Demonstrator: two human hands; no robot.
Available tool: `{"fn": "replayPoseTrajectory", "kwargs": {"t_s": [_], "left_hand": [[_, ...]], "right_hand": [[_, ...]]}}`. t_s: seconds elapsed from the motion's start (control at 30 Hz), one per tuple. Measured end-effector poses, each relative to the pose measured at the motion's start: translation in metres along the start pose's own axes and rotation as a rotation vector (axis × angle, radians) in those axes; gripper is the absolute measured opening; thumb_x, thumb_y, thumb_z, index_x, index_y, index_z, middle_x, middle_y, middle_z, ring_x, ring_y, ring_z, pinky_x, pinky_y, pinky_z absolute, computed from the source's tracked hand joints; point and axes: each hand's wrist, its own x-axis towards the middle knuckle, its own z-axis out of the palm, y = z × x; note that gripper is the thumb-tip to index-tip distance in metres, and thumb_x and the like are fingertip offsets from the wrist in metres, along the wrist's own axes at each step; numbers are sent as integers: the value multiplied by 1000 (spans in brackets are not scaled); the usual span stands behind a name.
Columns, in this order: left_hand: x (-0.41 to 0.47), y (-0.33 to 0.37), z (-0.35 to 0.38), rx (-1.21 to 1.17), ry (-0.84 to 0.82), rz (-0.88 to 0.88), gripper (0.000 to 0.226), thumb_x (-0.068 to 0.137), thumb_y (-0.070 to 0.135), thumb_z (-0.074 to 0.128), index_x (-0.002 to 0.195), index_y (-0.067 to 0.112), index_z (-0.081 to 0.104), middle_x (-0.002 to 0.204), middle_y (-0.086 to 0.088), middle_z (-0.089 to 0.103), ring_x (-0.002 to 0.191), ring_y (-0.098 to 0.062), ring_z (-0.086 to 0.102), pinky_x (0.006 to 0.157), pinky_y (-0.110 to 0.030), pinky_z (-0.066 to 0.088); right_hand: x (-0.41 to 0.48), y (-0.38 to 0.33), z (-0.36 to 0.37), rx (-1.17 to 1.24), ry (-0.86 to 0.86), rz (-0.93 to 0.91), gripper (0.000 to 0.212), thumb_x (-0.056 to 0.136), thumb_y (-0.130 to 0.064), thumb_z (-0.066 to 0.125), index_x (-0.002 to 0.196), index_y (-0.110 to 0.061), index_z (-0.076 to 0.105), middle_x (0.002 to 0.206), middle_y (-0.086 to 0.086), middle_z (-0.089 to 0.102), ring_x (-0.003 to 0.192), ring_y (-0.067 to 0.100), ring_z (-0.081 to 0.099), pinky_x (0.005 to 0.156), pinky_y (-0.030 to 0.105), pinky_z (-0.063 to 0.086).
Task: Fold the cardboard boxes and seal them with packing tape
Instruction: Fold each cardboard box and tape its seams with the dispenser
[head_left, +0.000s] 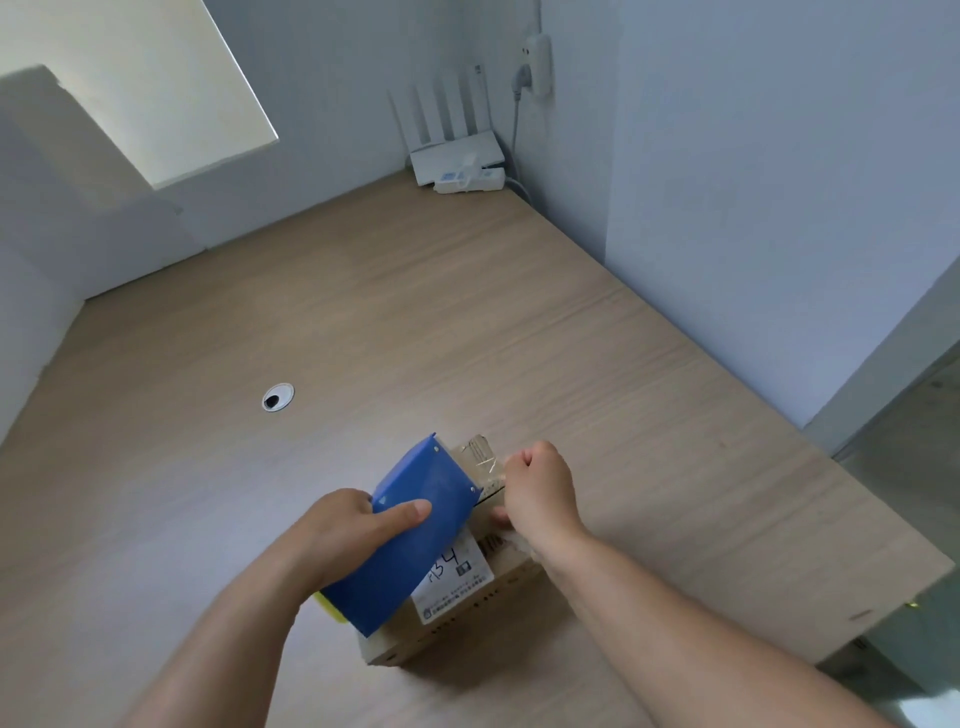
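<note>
Cardboard box (467, 621): my left hand (337, 530) grips the tape dispenser (415, 530) over its seam; my curled right hand (540, 493) pinches the packing tape (480, 453) taut.

A single view is given, taken from a camera worn on the head and aimed forward and down across a wooden tabletop (467, 322). A wide-angle lens is used, so the walls are shown leaning toward the frame's edges. Both forearms are seen entering from the bottom edge. The left hand (345, 530), the tape dispenser (426, 493), the right hand (540, 493) and the cardboard box (441, 636) are framed close in the lower centre. The table's far corner, with a router (457, 156), is rendered small at upper centre.
</note>
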Motion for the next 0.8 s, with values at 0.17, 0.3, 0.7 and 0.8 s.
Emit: {"fn": "replayPoseTrajectory", "kwargs": {"t_s": [0.17, 0.3, 0.7, 0.8], "left_hand": [[-6, 3, -8, 94, -34, 37, 53, 79, 69, 58, 87, 17, 63, 86, -1, 68, 78, -18, 66, 65, -25, 43], [-13, -10, -26, 31, -54, 4, 55, 71, 72, 64, 84, 19, 68, 75, 2, 72, 67, -16, 70, 63, -27, 49], [13, 6, -24, -203, -253, -185, 57, 69, 59, 74, 101, 13, 64, 91, -10, 73, 77, -24, 71, 67, -30, 54], [17, 11, -23, -154, -273, -195, 55, 70, 59, 74, 99, 14, 64, 92, -9, 72, 78, -24, 71, 67, -30, 53]], "right_hand": [[0, 12, -5, 49, -15, 25, 15, 98, -18, 40, 84, -18, 48, 82, 1, 58, 68, 15, 66, 64, 36, 60], [5, 9, -6, -86, -148, -4, 17, 98, -22, 43, 83, -20, 50, 88, -1, 60, 55, 11, 68, 45, 17, 45], [7, 6, -8, -260, -26, -15, 16, 96, -16, 41, 92, -7, 53, 89, 9, 61, 80, 26, 59, 70, 38, 50], [8, 14, -13, -339, -37, -48, 14, 98, -19, 43, 90, -11, 51, 85, 2, 55, 75, 17, 51, 64, 29, 41]]}}
